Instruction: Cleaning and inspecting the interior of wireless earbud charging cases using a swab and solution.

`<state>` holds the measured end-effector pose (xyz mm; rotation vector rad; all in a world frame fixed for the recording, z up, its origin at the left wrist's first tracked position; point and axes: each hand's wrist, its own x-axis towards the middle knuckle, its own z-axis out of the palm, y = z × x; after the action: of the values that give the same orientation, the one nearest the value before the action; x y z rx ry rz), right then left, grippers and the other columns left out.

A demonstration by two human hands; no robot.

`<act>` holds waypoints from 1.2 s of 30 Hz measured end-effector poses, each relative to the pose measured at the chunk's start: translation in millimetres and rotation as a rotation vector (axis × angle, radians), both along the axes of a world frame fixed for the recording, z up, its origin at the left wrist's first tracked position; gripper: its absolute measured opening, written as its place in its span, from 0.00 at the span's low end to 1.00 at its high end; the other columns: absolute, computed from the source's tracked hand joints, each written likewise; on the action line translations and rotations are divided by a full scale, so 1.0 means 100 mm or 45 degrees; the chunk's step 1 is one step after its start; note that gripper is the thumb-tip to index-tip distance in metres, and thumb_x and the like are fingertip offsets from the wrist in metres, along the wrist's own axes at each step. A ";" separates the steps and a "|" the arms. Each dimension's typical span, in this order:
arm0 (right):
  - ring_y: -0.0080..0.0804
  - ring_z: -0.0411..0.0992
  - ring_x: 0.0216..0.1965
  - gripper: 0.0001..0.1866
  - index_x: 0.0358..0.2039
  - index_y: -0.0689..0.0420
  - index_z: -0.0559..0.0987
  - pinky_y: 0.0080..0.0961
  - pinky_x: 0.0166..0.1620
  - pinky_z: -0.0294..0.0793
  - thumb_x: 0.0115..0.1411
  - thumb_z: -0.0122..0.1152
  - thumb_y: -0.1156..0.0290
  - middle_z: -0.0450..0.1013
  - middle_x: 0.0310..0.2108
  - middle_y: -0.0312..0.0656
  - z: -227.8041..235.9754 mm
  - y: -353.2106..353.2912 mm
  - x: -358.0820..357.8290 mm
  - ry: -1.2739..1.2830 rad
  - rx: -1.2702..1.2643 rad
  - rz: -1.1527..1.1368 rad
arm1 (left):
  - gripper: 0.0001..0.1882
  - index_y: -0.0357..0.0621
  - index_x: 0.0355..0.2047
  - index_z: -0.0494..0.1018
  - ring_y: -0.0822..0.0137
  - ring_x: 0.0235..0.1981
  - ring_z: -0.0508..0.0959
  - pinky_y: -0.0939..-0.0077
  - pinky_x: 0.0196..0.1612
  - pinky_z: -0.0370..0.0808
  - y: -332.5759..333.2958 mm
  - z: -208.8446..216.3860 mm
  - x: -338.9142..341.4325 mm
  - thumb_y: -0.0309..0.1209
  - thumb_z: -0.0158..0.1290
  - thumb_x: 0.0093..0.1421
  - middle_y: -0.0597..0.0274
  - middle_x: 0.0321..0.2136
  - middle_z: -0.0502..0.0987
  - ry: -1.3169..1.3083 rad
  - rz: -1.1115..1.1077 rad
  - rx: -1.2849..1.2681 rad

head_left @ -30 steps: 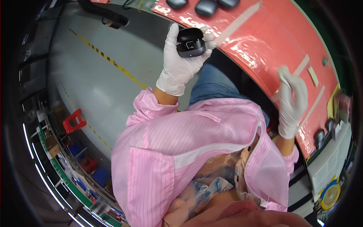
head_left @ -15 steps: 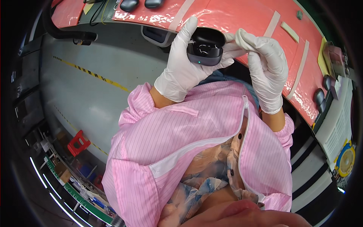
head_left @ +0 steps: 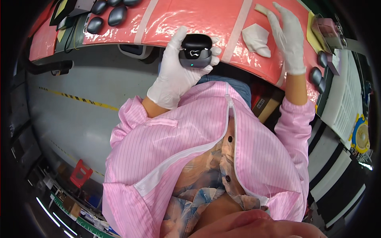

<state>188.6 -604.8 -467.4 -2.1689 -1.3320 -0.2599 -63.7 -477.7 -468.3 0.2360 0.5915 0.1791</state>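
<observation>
An earbud charging case [head_left: 195, 57], dark grey and glossy black with its lid up, rests in my gloved left hand [head_left: 174, 67]. My left fingers wrap around it from below and behind. A small green light glows on its front, and shiny marks show inside; I cannot tell whether earbuds sit there. My right hand [head_left: 286, 39], also gloved, is stretched out over the red mat with thumb and fingers apart. Its thumb is close to a pale beige bar [head_left: 260, 8]; whether they touch is unclear. A crumpled white cloth [head_left: 257, 39] lies beside that hand on the mat.
Several dark rounded cases [head_left: 117, 16] stand at the far left of the red mat [head_left: 186, 16]. More dark cases [head_left: 316, 75] lie at the right edge, near a white slatted panel [head_left: 342, 95]. A black curved arm [head_left: 47, 69] juts out on the left.
My right hand has let go of the white cloth, which now lies on the mat, and has reached outward to the beige bar. My left hand still holds the open case. The view has shifted.
</observation>
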 end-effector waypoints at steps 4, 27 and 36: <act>0.36 0.71 0.41 0.14 0.45 0.57 0.77 0.27 0.44 0.70 0.56 0.60 0.72 0.72 0.40 0.42 -0.13 0.05 0.16 0.487 0.120 0.113 | 0.31 0.33 0.37 0.72 0.56 0.24 0.80 0.73 0.22 0.75 -0.04 -0.12 0.18 0.54 0.40 0.64 0.43 0.29 0.79 -0.009 -0.041 0.101; 0.32 0.72 0.23 0.16 0.35 0.58 0.79 0.26 0.26 0.68 0.42 0.59 0.84 0.75 0.24 0.35 0.13 0.07 -0.99 0.089 -0.006 0.790 | 0.28 0.33 0.32 0.74 0.60 0.19 0.78 0.74 0.17 0.73 0.02 -0.06 0.16 0.52 0.47 0.62 0.51 0.23 0.78 0.162 -0.011 0.226; 0.32 0.71 0.22 0.15 0.33 0.57 0.78 0.27 0.24 0.66 0.41 0.61 0.82 0.75 0.24 0.35 0.12 0.14 -1.01 0.182 0.129 0.855 | 0.27 0.36 0.29 0.74 0.62 0.17 0.76 0.77 0.14 0.66 0.01 0.02 0.23 0.52 0.46 0.62 0.51 0.24 0.78 0.346 0.112 0.104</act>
<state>87.8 -590.9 -455.7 -1.5134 -1.8181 0.0894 -40.6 -477.0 -466.2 0.3162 0.8662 0.2584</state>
